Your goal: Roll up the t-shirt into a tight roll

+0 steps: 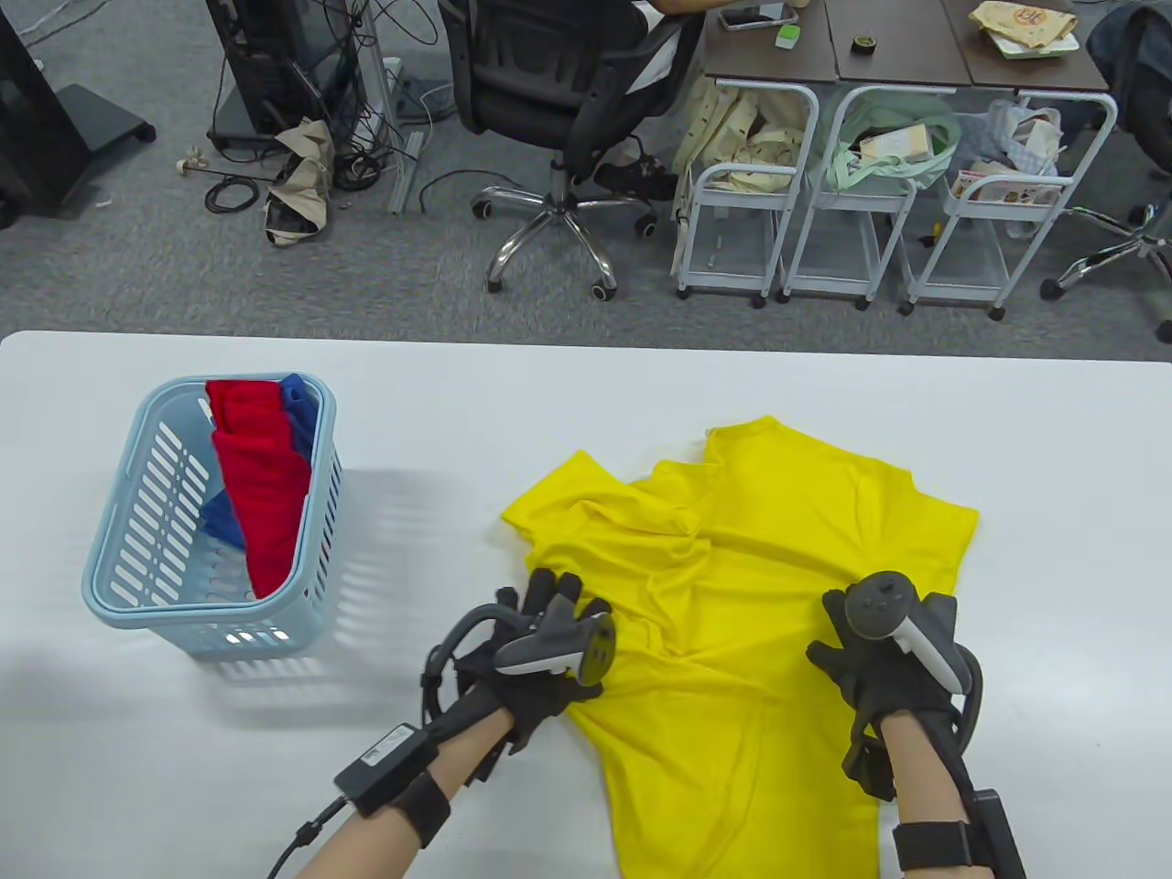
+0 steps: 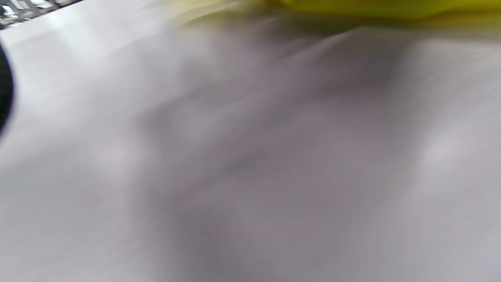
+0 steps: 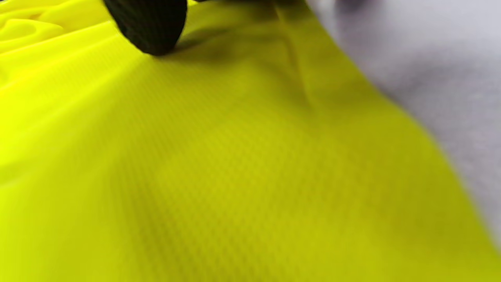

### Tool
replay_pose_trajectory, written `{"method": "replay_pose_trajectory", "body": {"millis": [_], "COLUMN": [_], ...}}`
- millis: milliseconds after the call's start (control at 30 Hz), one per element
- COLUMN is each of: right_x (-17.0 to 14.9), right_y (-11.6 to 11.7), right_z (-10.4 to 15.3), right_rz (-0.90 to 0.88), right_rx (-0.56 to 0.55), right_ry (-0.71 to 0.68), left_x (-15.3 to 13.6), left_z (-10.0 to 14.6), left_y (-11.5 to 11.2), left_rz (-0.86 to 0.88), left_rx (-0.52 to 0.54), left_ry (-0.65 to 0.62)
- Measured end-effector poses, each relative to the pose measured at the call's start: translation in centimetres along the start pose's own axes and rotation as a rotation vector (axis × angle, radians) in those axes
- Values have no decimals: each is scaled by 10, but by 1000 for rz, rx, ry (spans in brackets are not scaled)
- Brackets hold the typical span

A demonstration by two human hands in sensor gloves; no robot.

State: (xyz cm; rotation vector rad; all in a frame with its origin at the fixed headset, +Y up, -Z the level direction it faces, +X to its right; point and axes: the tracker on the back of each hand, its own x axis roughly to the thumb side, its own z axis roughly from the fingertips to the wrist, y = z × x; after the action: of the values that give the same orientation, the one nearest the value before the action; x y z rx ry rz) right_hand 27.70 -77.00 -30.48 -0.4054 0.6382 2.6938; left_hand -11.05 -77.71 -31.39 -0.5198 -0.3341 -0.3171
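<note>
A yellow t-shirt (image 1: 732, 623) lies spread on the white table (image 1: 586, 385), collar end away from me, with rumpled folds near the collar and left sleeve. My left hand (image 1: 558, 600) rests at the shirt's left edge below the sleeve, fingers stretched out on the cloth. My right hand (image 1: 838, 632) lies flat on the right half of the shirt, most of its fingers hidden under the tracker. In the right wrist view a black fingertip (image 3: 150, 27) presses on the t-shirt (image 3: 219, 168). The left wrist view is blurred: bare table, with the t-shirt (image 2: 391, 8) as a strip along the top.
A light blue slotted basket (image 1: 119, 549) holding red and blue cloth stands at the left of the table. Beyond the table's far edge are an office chair (image 1: 558, 101), white trolleys (image 1: 751, 229) and desks.
</note>
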Motion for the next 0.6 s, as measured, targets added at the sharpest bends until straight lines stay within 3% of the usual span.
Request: {"method": "replay_pose_trajectory", "body": {"millis": [100, 200, 267, 400, 500, 600], "right_x": [6, 24, 39, 65, 66, 62], "right_y": [2, 1, -2, 5, 22, 24], "right_z": [1, 16, 31, 52, 45, 38], "right_rz": [25, 101, 146, 207, 239, 265], "right_rx": [-6, -44, -98, -114, -33, -28], "right_ry": [3, -42, -94, -208, -205, -182], "left_x": [-31, -31, -14, 39, 71, 84], "left_z": [9, 20, 24, 18, -1, -17], "left_y": [0, 17, 30, 54, 58, 54], "left_rz": [128, -46, -49, 126, 233, 203], "left_rx": [-51, -10, 84, 199, 200, 166], "left_ry": [93, 195, 166, -7, -48, -27]}}
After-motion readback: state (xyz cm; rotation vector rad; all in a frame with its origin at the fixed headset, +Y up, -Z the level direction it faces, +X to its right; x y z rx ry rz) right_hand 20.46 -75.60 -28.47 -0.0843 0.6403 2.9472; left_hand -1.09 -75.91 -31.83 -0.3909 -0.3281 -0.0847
